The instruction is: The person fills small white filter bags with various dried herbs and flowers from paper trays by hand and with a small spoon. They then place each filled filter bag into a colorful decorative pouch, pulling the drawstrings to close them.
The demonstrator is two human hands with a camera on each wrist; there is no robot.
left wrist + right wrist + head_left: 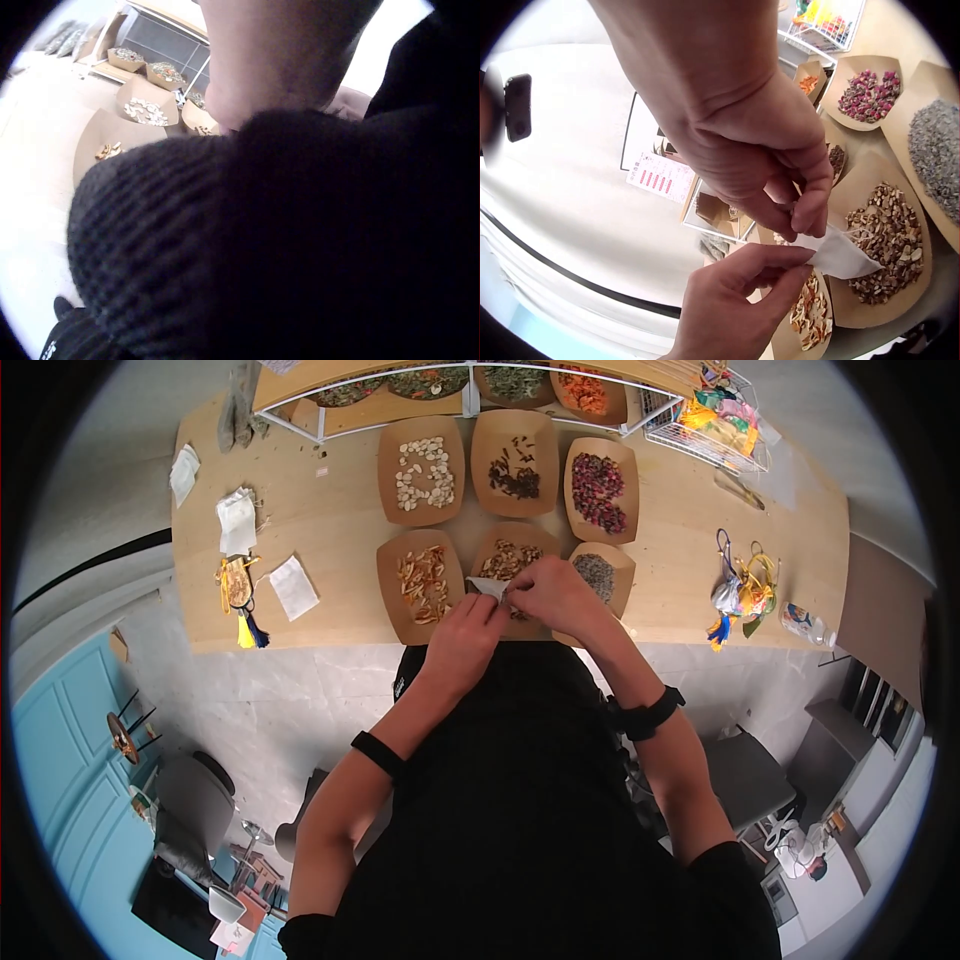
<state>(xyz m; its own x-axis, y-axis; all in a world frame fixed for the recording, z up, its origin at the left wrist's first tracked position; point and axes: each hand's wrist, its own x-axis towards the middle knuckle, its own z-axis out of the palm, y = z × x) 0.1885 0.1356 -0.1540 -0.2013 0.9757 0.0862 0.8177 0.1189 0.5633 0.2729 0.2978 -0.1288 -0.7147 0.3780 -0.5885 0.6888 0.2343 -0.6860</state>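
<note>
A small white pouch (489, 587) is held above the front middle tray of brown chopped pieces (512, 557). My left hand (468, 634) pinches one side of the pouch between thumb and forefinger. At its other side my right hand (552, 595) pinches the upper edge with curled fingers. The right wrist view shows the pouch (844, 259) hanging over the brown pieces (889, 247), between the left hand (731, 300) and the right hand (757, 161). In the left wrist view a dark sleeve or band covers most of the picture, and the fingertips are hidden.
Around that tray stand paper trays of orange-white strips (424, 585), white slices (425, 472), dark pieces (515, 470), rosebuds (598, 490) and grey-purple bits (595, 575). White pouches (293, 588) and a tasselled sachet (238, 585) lie left; more sachets (745, 590) and a bottle (805, 622) right. A rack stands behind.
</note>
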